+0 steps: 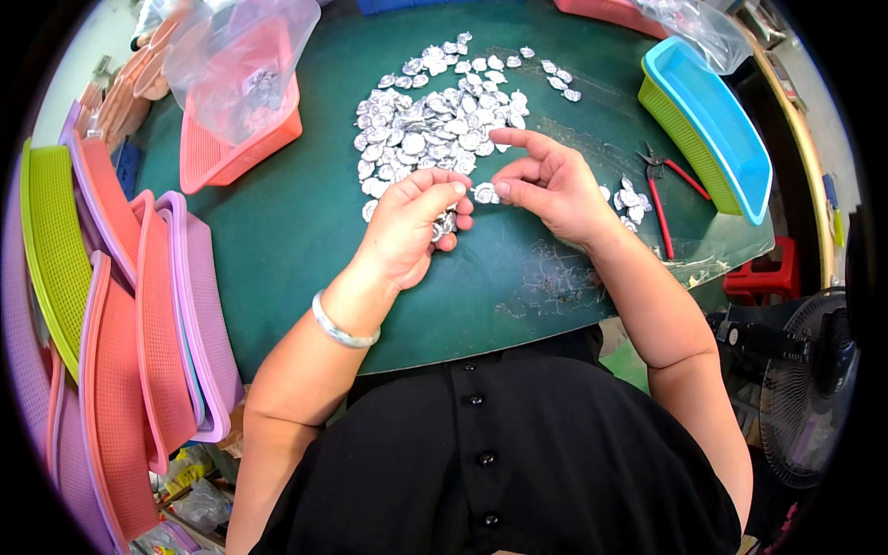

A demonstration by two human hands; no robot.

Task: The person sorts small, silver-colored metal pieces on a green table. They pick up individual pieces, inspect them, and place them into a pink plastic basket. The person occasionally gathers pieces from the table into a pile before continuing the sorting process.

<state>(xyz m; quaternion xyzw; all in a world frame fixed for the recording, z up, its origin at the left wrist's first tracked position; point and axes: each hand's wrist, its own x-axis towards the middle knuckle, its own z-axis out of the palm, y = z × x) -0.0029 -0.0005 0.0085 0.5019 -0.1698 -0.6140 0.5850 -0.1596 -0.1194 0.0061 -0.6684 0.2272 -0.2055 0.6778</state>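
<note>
Both hands (481,199) pinching silver pcs (484,192)

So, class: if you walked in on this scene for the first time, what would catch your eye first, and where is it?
A heap of small silvery pieces lies mid-table on the dark green tabletop. Just below it, the left hand holds a few such pieces while the right hand pinches one at its fingertips. Bright plastic baskets are stacked at the left edge, and a blue-and-green one sits at upper right.
</note>
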